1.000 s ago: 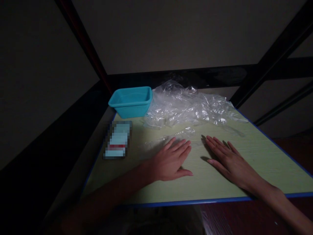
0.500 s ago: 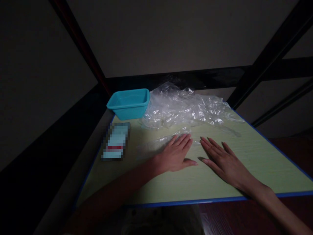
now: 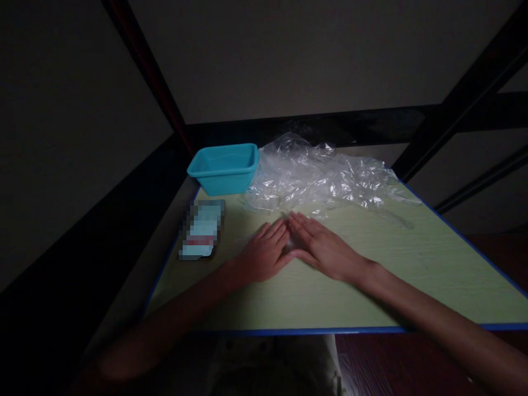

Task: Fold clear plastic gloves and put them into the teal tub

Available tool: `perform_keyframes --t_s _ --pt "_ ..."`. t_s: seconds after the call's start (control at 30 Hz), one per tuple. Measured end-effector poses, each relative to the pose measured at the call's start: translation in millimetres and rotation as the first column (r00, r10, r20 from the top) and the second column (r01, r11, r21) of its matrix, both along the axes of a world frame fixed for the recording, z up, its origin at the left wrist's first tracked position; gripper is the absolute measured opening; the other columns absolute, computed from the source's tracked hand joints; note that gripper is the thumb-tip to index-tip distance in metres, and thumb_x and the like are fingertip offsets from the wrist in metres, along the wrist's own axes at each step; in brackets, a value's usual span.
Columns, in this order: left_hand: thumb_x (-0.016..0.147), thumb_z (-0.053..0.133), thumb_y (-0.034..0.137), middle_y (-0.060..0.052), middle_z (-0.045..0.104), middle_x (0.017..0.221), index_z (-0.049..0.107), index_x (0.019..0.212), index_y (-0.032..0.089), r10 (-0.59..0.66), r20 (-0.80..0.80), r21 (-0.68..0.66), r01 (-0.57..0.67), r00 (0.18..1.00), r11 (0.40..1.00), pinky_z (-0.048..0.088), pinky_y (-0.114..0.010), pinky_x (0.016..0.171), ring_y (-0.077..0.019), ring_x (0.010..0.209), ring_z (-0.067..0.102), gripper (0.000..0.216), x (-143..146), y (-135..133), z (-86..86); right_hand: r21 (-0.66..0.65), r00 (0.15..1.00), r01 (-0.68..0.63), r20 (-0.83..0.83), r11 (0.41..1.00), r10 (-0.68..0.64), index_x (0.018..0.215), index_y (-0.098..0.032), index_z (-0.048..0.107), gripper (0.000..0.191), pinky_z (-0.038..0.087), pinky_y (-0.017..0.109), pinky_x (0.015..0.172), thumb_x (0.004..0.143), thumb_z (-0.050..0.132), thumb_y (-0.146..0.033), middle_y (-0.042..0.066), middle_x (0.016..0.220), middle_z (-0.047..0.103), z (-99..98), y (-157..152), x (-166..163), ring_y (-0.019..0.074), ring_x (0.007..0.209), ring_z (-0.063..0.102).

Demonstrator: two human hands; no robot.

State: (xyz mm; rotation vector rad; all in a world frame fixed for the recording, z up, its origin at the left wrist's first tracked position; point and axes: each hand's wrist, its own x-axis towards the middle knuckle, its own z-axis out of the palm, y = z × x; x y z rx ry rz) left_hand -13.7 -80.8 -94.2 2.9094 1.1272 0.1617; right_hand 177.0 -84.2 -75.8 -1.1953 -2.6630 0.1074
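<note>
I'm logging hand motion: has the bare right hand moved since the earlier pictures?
Yes. Judged against the turquoise rectangular tub, the right hand has moved leftward across the pale-green, blue-edged table to the bare left hand.

So it's a pale yellow-green surface [image 3: 371, 297] with blue edging [image 3: 297, 331] — teal tub [image 3: 226, 180] on it, crumpled plastic [image 3: 313, 179] right of the tub, pixelated phone [image 3: 202, 228] in front, thin film [image 3: 319, 214] front-right of it.
</note>
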Motion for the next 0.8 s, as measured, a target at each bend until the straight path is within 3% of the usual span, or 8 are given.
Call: perform_keyframes --t_s 0.1,0.2,0.37,0.6,0.8 --pt "0.091 0.036 0.032 -0.018 0.043 0.138 0.045 0.126 0.007 -0.004 0.027 -0.011 0.004 1.000 1.000 0.022 -0.044 0.110 -0.0275 0.133 0.032 0.044 1 0 -4.9 -0.017 0.999 -0.044 0.007 0.999 0.044 0.140 -0.002 0.030 0.076 0.026 0.044 0.110 0.090 0.022 -0.060 0.020 0.146 0.027 -8.9 6 -22 0.0270 0.136 0.022" --pt "0.088 0.040 0.029 -0.017 0.043 0.138 0.043 0.129 0.008 -0.005 0.070 -0.010 0.005 0.998 1.000 0.020 -0.044 0.111 -0.0261 0.133 0.031 0.045 1 1 -8.5 -0.024 0.999 -0.027 -0.023 0.999 0.027 0.141 -0.004 0.028 0.076 0.026 0.045 0.110 0.090 0.020 -0.060 0.020 0.146 0.026 -20.2 8 -27 0.0266 0.136 0.020" --pt "0.090 0.035 0.033 -0.016 0.032 0.146 0.030 0.138 0.006 0.022 0.066 -0.030 -0.020 0.998 0.999 0.021 -0.043 0.110 -0.0239 0.138 0.021 0.055 2 1 -8.8 0.005 0.997 0.070 -0.033 0.998 -0.069 0.141 0.000 0.026 0.080 0.028 0.045 0.109 0.090 0.020 -0.061 0.023 0.146 0.026 -31.8 6 -14 0.0277 0.136 0.021" --pt "0.092 0.034 0.041 -0.016 0.028 0.148 0.031 0.137 0.007 0.025 0.044 -0.025 -0.024 0.999 0.999 0.020 -0.043 0.110 -0.0246 0.138 0.021 0.056 2 -1 -6.7 0.066 0.977 0.209 0.037 0.976 -0.212 0.138 0.000 0.034 0.077 0.029 0.045 0.108 0.090 0.019 -0.059 0.024 0.143 0.032 -35.5 4 4 0.0298 0.134 0.026" --pt "0.092 0.037 0.040 -0.015 0.026 0.149 0.031 0.138 0.008 0.035 0.039 -0.047 -0.033 0.999 0.998 0.020 -0.043 0.111 -0.0247 0.138 0.020 0.056 2 -1 -4.6 0.086 0.963 0.263 0.036 0.961 -0.267 0.140 -0.004 0.030 0.078 0.029 0.048 0.107 0.090 0.017 -0.061 0.023 0.142 0.034 -35.3 4 20 0.0294 0.134 0.028"
